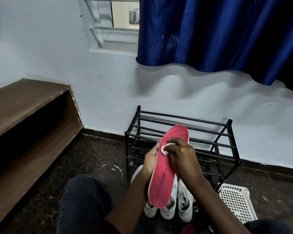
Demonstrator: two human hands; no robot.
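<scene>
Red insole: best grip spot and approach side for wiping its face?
Grip the insole at mid-length on its left edge, coming from the left and behind, as the left hand does. It is thin and flat, red face toward the camera; an edge grip leaves that face free for the right hand and white pad.

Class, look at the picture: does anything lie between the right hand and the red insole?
Yes: a small white wad, pinched by the right hand, lies between its fingers and the red insole. The left hand grips the insole's edge directly.
</scene>
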